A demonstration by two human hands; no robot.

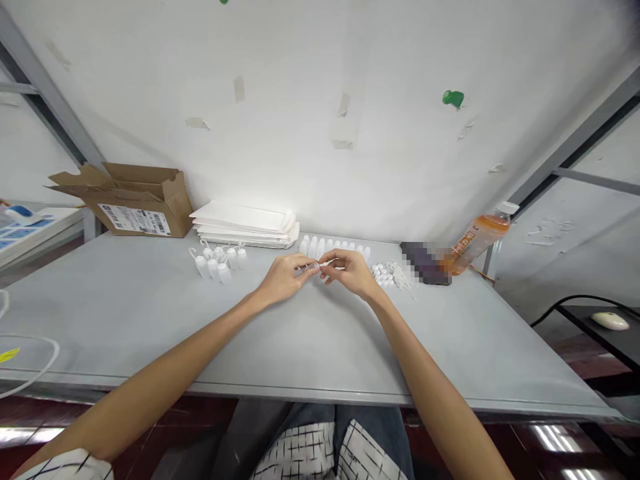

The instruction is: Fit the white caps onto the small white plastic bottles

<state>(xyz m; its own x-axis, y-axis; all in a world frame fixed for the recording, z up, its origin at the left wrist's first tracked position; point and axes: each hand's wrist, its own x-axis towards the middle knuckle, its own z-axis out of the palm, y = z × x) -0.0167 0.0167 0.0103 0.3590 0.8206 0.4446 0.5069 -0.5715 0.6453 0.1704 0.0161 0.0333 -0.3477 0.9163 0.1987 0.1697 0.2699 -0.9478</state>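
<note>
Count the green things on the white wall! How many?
2. One irregular green piece, perhaps plastic, is on the right of the flat white wall; another small green piece sits left of centre, cut by the picture's top edge. More may be hidden above.

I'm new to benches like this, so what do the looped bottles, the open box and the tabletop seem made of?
Looped bottles: probably plastic, white and smooth, with evenly moulded-looking shapes.
Open box: cardboard, matte brown, with stiff folded flaps.
Tabletop: smooth grey with a faint sheen; painted metal or laminate, I can't tell which.
</note>
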